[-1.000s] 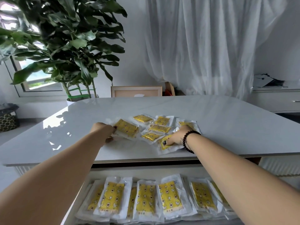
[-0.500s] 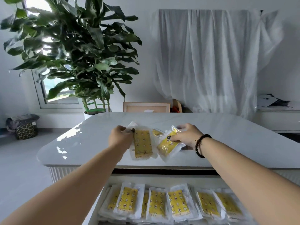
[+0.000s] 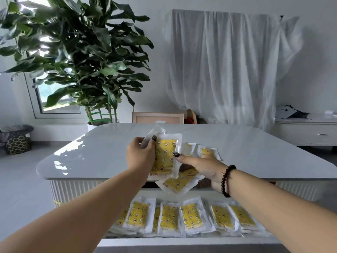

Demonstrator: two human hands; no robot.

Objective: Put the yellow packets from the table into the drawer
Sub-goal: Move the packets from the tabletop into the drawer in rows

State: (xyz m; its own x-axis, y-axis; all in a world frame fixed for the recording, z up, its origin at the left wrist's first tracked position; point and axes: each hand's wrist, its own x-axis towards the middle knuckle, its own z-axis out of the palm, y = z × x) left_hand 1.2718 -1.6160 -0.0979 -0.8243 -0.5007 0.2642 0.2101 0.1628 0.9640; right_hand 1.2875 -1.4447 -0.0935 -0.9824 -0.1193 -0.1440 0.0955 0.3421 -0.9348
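Note:
My left hand (image 3: 141, 156) grips a yellow packet (image 3: 165, 156) in clear wrap, held upright above the table's near edge. My right hand (image 3: 202, 166), with a black bead bracelet at the wrist, holds a second yellow packet (image 3: 179, 182) that hangs tilted below it, over the gap between table and drawer. A few more yellow packets (image 3: 207, 151) lie on the white table (image 3: 264, 156) behind my right hand, partly hidden. The open drawer (image 3: 182, 241) below holds a row of several yellow packets (image 3: 190, 216) lying side by side.
A large potted plant (image 3: 76, 57) stands behind the table's far left corner. A wooden frame (image 3: 157, 117) leans beyond the far edge. A white cabinet (image 3: 308, 131) is at the right, a patterned basket (image 3: 17, 143) on the floor at the left.
Both hands have lifted their packets off the table and drawn them toward me, nearer the table's front edge. The right hand's packet now hangs lower, below the table's edge.

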